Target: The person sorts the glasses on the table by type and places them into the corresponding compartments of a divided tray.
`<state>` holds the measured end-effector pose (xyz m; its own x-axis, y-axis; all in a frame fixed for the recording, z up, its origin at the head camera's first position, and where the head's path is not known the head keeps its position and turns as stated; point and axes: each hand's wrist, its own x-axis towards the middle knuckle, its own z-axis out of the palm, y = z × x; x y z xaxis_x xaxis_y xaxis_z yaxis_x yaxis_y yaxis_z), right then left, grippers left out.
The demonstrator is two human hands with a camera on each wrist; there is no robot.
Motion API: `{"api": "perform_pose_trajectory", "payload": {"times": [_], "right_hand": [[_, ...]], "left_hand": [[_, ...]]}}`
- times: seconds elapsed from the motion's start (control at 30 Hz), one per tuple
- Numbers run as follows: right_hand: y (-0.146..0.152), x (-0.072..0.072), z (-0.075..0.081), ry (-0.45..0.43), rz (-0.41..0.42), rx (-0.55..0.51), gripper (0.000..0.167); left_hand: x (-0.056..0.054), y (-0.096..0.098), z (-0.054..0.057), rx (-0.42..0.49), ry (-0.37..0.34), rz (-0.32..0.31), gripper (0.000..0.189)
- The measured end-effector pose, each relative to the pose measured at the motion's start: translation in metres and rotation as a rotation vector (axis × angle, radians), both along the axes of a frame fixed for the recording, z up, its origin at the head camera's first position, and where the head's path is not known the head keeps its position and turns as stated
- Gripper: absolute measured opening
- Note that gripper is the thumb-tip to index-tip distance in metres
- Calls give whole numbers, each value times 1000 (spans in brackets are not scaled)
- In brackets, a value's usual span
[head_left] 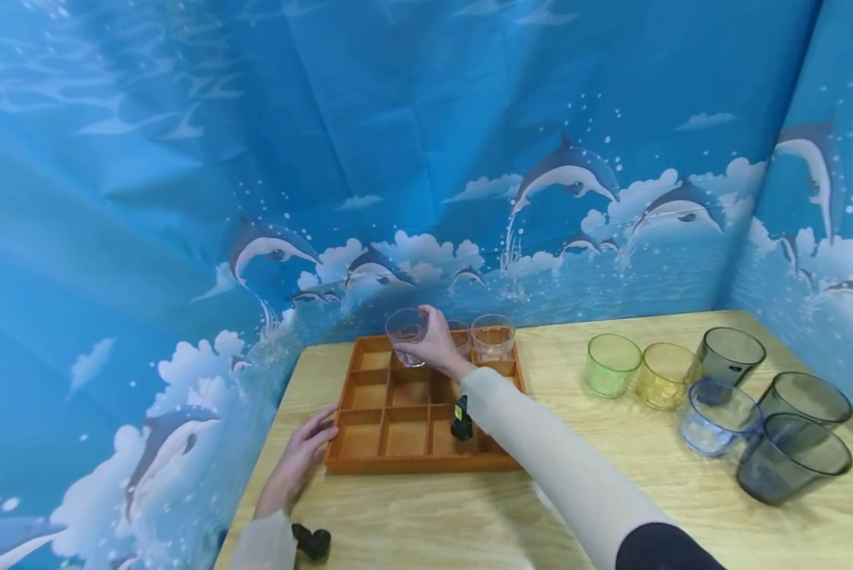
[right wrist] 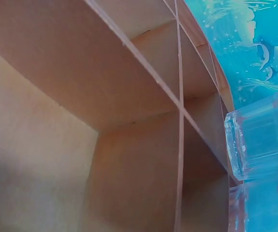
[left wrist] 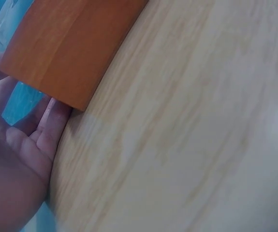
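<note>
My right hand holds a clear glass by its side, over the back row of a wooden compartment tray. The glass overlaps the second back compartment from the left. To its right, another clear glass sits in the back right compartment, and a clear glass beside it is partly hidden behind my hand. Along the tray's left side near the front corner, my left hand rests its extended fingers on the wall. The left wrist view shows those fingers at the tray's corner.
On the right of the table stand a green glass, a yellow glass, a blue glass and several dark grey glasses. A blue dolphin-print curtain hangs right behind the table.
</note>
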<state>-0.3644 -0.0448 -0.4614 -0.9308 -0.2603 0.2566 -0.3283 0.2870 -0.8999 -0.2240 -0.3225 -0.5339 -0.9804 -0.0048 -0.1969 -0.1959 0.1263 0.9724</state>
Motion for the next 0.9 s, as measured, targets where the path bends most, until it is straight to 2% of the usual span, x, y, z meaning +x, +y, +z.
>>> {"api": "perform_pose_trajectory", "payload": {"times": [0.37, 0.47, 0.7, 0.9], "right_hand": [[0, -6, 3, -2, -21, 72, 88], [0, -7, 0, 4, -42, 111, 87], [-1, -7, -3, 79, -63, 247, 84], [2, -5, -2, 54, -39, 301, 83]], "left_hand": [[1, -2, -1, 34, 5, -17, 55], [0, -2, -2, 41, -2, -23, 53], [0, -2, -3, 25, 11, -7, 56], [0, 0, -1, 34, 6, 2, 56]]}}
